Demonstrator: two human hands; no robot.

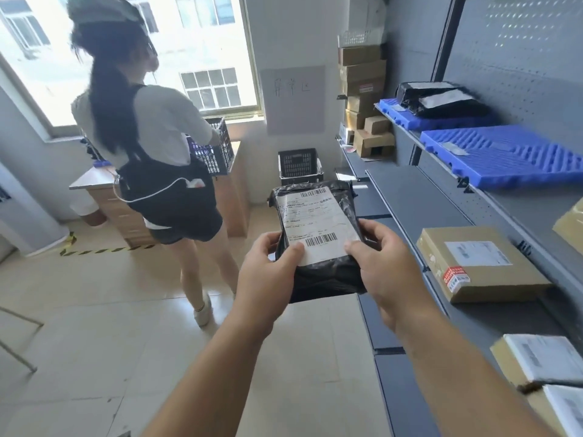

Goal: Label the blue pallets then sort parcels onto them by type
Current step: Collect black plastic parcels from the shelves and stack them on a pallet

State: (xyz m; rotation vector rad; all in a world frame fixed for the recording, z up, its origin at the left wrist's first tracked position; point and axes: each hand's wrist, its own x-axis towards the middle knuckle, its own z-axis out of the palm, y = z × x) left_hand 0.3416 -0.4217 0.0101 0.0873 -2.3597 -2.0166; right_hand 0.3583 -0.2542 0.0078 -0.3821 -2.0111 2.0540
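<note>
Squarely in front of the wearer, a black poly mailer (318,272) is held in the air over the tiled floor (94,310), beside the grey shelving (419,203). Its white shipping label (315,225) (two barcodes, the print too blurred to read) faces up. The left hand (268,275) grips the parcel's lower left edge, thumb pressed on the label. The right hand (385,272) grips the lower right edge, thumb likewise on the label's corner.

On the upper shelf to the right lie two pallets: the near blue pallet (504,156) carries a small grey strip (454,148), while the far blue pallet (426,121) bears a pile of black mailers (441,100). A flat cardboard box (479,263) with a white label and a red sticker lies on the lower shelf, and more labelled boxes (536,361) sit nearer the camera. At the shelving's far end stands a stack of cardboard boxes (362,99).

A second person (148,152), back to the camera, stands at a wooden surface (91,179) under the window, one arm reaching to a dark crate (217,149). Another black crate (299,165) sits on the floor below a paper sign (295,99) on the wall.
</note>
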